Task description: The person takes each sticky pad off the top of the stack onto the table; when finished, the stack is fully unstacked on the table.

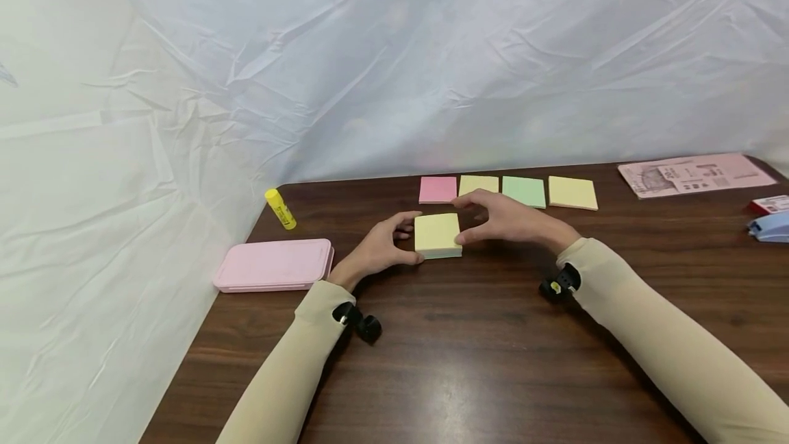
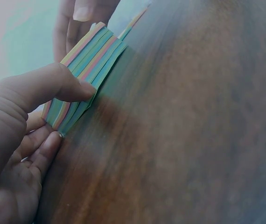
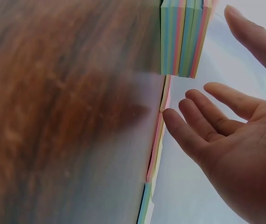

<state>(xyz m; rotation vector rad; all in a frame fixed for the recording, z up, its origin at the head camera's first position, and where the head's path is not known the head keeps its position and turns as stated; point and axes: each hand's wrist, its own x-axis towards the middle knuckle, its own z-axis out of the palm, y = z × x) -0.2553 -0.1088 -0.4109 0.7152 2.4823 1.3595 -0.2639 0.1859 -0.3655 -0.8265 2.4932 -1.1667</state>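
Note:
A thick sticky-note pad (image 1: 437,235) with a yellow top sheet lies on the dark wooden table (image 1: 468,362). Its edge shows many coloured layers (image 2: 84,79) (image 3: 184,37). My left hand (image 1: 394,245) grips the pad's left side, thumb pressed on its edge (image 2: 63,84) and fingers curled by its corner. My right hand (image 1: 493,221) hovers at the pad's right side. In the right wrist view its fingers (image 3: 207,116) are spread and relaxed, a little apart from the pad.
Single sticky notes lie in a row behind the pad: pink (image 1: 437,190), yellow (image 1: 478,184), green (image 1: 524,191), yellow (image 1: 572,192). To the left are a pink case (image 1: 274,264) and a yellow glue stick (image 1: 280,209). At the right are a pink leaflet (image 1: 696,174) and a blue stapler (image 1: 770,226).

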